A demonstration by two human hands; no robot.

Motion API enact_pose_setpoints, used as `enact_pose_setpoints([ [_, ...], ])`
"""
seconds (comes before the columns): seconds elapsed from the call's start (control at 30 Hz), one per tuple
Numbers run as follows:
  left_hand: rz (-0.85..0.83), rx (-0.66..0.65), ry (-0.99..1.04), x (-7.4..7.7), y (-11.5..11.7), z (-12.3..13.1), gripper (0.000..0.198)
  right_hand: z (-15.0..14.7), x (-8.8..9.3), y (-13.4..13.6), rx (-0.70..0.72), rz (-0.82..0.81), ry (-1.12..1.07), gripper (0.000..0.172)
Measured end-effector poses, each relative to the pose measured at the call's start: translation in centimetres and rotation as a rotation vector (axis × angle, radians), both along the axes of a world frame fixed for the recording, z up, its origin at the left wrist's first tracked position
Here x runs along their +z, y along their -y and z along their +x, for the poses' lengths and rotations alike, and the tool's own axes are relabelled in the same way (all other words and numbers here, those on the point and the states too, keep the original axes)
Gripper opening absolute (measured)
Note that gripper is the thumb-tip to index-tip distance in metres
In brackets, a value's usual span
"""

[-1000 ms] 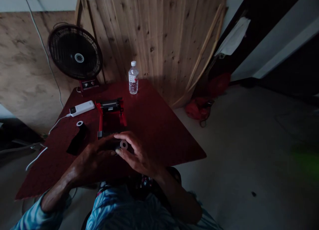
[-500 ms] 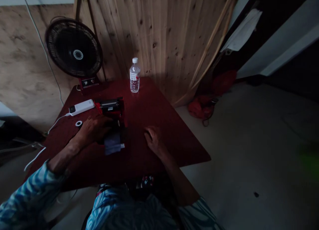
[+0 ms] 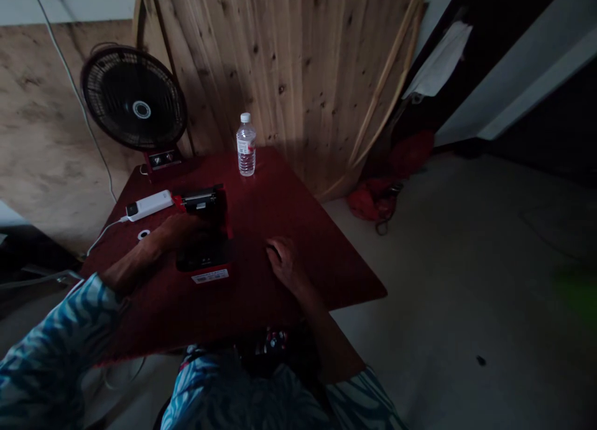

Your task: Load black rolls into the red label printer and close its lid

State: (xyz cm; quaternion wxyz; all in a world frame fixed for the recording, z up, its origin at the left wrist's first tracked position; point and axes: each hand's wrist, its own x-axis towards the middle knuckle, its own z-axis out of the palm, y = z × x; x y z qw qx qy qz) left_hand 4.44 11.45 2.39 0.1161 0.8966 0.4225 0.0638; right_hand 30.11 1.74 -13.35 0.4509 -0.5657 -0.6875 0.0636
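Observation:
A small red-and-black machine point(image 3: 209, 259), probably a label printer, stands on the dark red table with its lid point(image 3: 199, 200) raised. A white label is stuck on its near side. My left hand point(image 3: 184, 230) reaches into the open compartment from the left. Its fingers are hidden in the dark there, and whatever they touch cannot be made out. To the right of the machine, my right hand point(image 3: 284, 262) rests on the table with fingers loosely bent and a gap beside the thumb, holding nothing. A small white ring point(image 3: 143, 235) lies left of the machine, near my left wrist.
A white power bank point(image 3: 149, 205) with a cable lies behind my left forearm. At the back stand a black fan point(image 3: 135, 100) and a clear water bottle point(image 3: 246, 147). The table point(image 3: 317, 256) ends at a corner on the right. A red bag point(image 3: 372, 199) lies on the floor.
The dark roll with a bluish-grey loose end, earlier under my left hand, is out of sight. My left hand sits deeper in the machine, whose near side now shows. My right hand stays put.

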Motion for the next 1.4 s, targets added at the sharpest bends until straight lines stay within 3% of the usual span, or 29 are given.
enact_pose_setpoints([
  [0.17,-0.097,0.033,0.169,1.9,5.1,-2.4,0.044,0.0,0.0,0.0,0.003,0.006,-0.013,0.021],
  [0.27,-0.029,-0.037,0.176,0.6,6.8,-3.3,0.048,0.0,-0.2,0.0,0.007,0.007,-0.022,0.021],
  [0.43,0.22,-0.089,0.248,-2.1,7.0,-3.3,0.03,0.0,-0.1,-0.1,0.009,-0.006,-0.029,0.021],
  [0.6,0.364,-0.163,0.245,-2.3,8.2,-3.5,0.024,0.1,0.1,0.0,0.01,-0.029,-0.047,0.02],
  [0.73,0.358,-0.166,0.21,-2.3,9.5,-3.7,0.026,0.1,0.2,0.0,0.019,-0.06,-0.077,0.021],
  [0.87,0.361,-0.125,0.223,-2.6,10.4,-3.6,0.026,-1.2,2.5,-2.1,0.057,-0.093,-0.156,0.03],
  [1.03,0.455,-0.127,0.272,-3.4,10.8,-3.6,0.024,-5.2,8.6,-8.0,0.145,-0.102,-0.448,0.043],
  [1.13,0.487,-0.144,0.276,-3.8,10.8,-3.7,0.023,-7.0,11.5,-10.3,0.197,-0.129,-0.473,0.036],
  [1.23,0.483,-0.138,0.28,-4.1,10.8,-3.8,0.023,-7.6,12.0,-9.6,0.207,-0.12,-0.446,0.026],
  [1.4,0.484,-0.087,0.292,-4.7,11.1,-3.8,0.025,-6.8,9.4,-4.3,0.259,0.079,-0.269,0.027],
])
